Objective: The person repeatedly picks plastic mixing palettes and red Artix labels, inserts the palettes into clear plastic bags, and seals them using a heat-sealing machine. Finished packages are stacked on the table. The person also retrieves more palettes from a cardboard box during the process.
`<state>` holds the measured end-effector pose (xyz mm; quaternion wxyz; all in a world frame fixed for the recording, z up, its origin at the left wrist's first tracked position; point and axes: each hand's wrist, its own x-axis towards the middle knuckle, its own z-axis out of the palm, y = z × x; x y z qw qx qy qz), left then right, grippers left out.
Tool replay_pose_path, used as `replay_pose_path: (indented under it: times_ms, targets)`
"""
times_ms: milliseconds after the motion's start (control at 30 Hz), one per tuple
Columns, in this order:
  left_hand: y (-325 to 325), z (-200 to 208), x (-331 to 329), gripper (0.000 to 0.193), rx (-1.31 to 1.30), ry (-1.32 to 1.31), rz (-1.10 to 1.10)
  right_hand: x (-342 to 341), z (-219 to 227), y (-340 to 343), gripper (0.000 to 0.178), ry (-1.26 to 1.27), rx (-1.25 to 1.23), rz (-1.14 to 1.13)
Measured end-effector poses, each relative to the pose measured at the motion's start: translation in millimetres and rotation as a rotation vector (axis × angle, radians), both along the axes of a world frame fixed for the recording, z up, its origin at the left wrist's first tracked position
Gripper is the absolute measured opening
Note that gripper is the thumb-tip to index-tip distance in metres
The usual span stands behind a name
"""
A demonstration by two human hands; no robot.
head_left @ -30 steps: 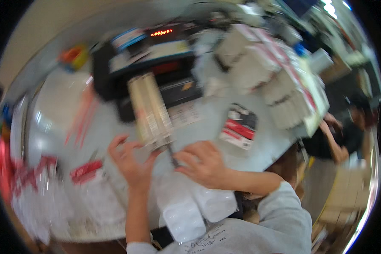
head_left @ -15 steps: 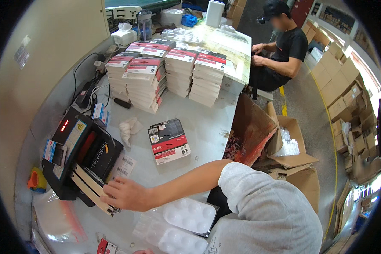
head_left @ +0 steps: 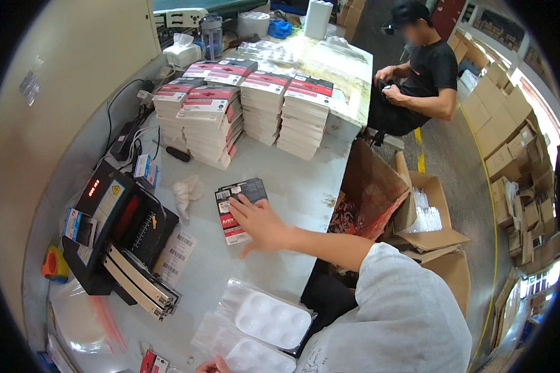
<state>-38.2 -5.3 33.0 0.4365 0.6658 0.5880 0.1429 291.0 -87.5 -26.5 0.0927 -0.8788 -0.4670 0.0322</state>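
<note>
My right hand lies over a small stack of black, red and white printed cards on the table. Its fingers are spread flat on the top card and the thumb hangs off the near edge. At the lower edge only the fingertips of my left hand show, beside clear plastic film; most of that hand is cut off. Right next to it lie two white palettes with round wells, partly in clear bags. A black heat sealer with pale metal bars stands to the left.
Tall stacks of printed cards stand farther back. A barcode sheet, clear bags and a tape dispenser lie around the sealer. Open cartons stand beyond the table's right edge. A co-worker sits at the far right.
My right hand has left the sealer's bars and moved up and right onto the card stack. More of my left fingertips shows at the lower edge.
</note>
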Motion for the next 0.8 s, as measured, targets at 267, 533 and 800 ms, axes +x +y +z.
replay_pose_path:
  times_ms: [267, 533, 800]
  targets:
    - [-4, -3, -6, 0.027, -0.004, -0.067, 0.001, 31, 3, 12, 0.117, -0.005, 0.054, -0.023]
    - [-10, -1, -5, 0.024, -0.011, -0.053, 0.016, 36, 13, 17, 0.116, 0.063, -0.080, -0.026]
    - [-7, -23, -17, 0.020, 0.092, -0.008, 0.007, 35, 12, 12, 0.113, 0.062, -0.011, -0.018]
